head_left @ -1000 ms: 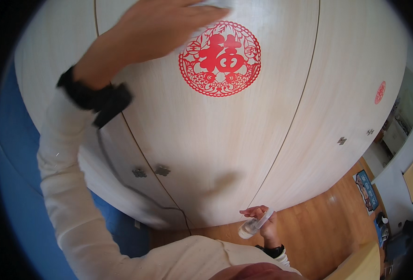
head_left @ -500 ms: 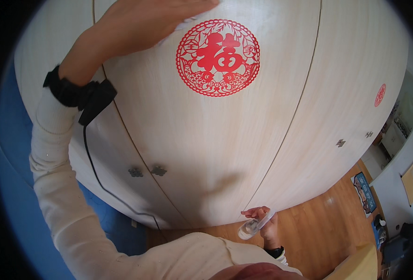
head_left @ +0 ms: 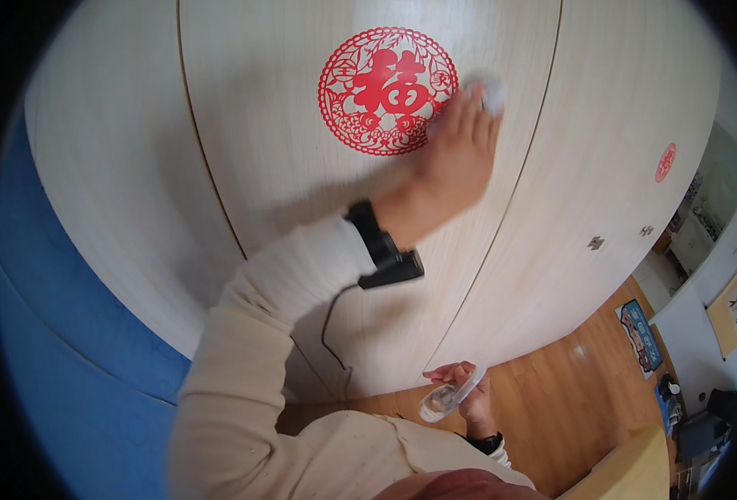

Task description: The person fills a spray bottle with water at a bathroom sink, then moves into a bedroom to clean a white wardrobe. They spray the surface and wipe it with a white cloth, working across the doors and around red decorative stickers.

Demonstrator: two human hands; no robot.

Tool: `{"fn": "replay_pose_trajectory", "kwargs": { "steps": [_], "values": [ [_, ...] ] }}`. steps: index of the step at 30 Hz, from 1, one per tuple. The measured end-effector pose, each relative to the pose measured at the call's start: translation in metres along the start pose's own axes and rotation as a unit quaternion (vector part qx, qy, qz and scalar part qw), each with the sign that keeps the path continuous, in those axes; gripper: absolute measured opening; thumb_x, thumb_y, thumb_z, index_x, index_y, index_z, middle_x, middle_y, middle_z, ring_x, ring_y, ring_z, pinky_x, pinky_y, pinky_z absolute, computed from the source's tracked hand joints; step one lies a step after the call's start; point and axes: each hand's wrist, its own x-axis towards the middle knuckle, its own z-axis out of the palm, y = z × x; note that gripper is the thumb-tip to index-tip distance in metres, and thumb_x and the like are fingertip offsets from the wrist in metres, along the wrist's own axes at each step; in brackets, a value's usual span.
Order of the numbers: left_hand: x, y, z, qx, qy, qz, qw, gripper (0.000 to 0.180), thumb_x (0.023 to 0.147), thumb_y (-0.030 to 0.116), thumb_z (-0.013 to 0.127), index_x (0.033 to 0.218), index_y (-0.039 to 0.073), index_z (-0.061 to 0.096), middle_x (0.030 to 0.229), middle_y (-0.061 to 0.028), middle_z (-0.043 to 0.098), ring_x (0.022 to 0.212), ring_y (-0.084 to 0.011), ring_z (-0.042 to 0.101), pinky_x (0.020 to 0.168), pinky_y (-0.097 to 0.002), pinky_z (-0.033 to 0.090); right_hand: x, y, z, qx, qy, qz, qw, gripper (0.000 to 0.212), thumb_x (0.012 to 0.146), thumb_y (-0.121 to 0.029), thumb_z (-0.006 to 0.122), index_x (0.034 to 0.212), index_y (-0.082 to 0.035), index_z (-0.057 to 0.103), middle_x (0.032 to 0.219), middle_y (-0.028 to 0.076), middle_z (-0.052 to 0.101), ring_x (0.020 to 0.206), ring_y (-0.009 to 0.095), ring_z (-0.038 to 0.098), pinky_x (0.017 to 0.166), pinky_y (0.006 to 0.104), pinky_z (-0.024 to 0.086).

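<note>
My left hand (head_left: 460, 154), slightly blurred, presses a crumpled white wad (head_left: 491, 94), a cloth or tissue, against the pale wood-grain cabinet door (head_left: 368, 233). The fingers lie over it at the right edge of a round red paper-cut decoration (head_left: 388, 92) stuck on that door. Low down in front of the cabinet, my right hand (head_left: 474, 402) is closed around a small clear plastic container (head_left: 440, 403) with a pale rim or lid, held tilted. What is inside it cannot be made out. A black strap with a cabled box (head_left: 392, 270) sits on my left wrist.
A blue bed or mattress (head_left: 85, 400) lies along the left. More cabinet doors to the right carry metal handles (head_left: 596, 243) and a smaller red decoration (head_left: 666, 162). On the wooden floor (head_left: 543, 400) is a patterned mat (head_left: 639, 337); a scroll (head_left: 735, 304) hangs at far right.
My left hand has swept right and down across the door with the white wad, from the decoration's upper left to its right edge. The right hand stays nearly in place with the container.
</note>
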Motion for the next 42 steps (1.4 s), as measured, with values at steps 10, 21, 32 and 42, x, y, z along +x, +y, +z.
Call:
{"fn": "replay_pose_trajectory", "kwargs": {
  "steps": [10, 21, 32, 42],
  "values": [
    [-0.114, 0.082, 0.003, -0.533, -0.153, -0.048, 0.831, 0.032, 0.081, 0.004, 0.058, 0.112, 0.003, 0.063, 0.107, -0.0111, 0.065, 0.099, -0.0297, 0.062, 0.083, -0.0361, 0.051, 0.002, -0.036, 0.022, -0.110, 0.036, -0.145, 0.983, 0.033, 0.099, -0.024, 0.049, 0.081, 0.002, 0.058, 0.082, 0.019, 0.067, 0.078, 0.029, 0.068, 0.073, 0.0381, 0.054],
    [-0.283, 0.100, -0.061, -0.844, -0.204, -0.195, 0.455, 0.067, 0.077, 0.037, 0.078, 0.127, 0.001, 0.053, 0.134, -0.0107, 0.049, 0.125, -0.0225, 0.047, 0.105, -0.0331, 0.035, 0.047, -0.037, 0.083, -0.053, 0.067, -0.071, 0.994, 0.012, 0.087, -0.005, 0.062, 0.097, -0.003, 0.056, 0.084, 0.005, 0.061, 0.074, 0.014, 0.060, 0.068, 0.0282, 0.050],
    [-0.304, 0.070, -0.091, -0.891, 0.036, -0.380, 0.247, 0.072, 0.071, 0.030, 0.083, 0.127, 0.002, 0.047, 0.145, -0.0107, 0.037, 0.124, -0.0166, 0.044, 0.098, -0.0328, 0.039, 0.060, -0.046, 0.103, -0.278, -0.299, -0.221, 0.886, 0.060, 0.088, 0.002, 0.061, 0.144, -0.010, 0.041, 0.148, 0.015, 0.038, 0.132, 0.028, 0.043, 0.102, 0.0346, 0.041],
    [-0.296, 0.053, -0.101, -0.905, 0.009, -0.330, 0.267, 0.082, 0.066, 0.034, 0.084, 0.131, 0.003, 0.045, 0.159, -0.0143, 0.010, 0.146, -0.0291, 0.013, 0.115, -0.0442, 0.015, 0.127, -0.133, 0.081, -0.364, 0.058, -0.486, 0.793, 0.035, 0.067, 0.013, 0.070, 0.098, -0.002, 0.065, 0.105, 0.011, 0.063, 0.098, 0.025, 0.062, 0.084, 0.0320, 0.049]
  ]
}}
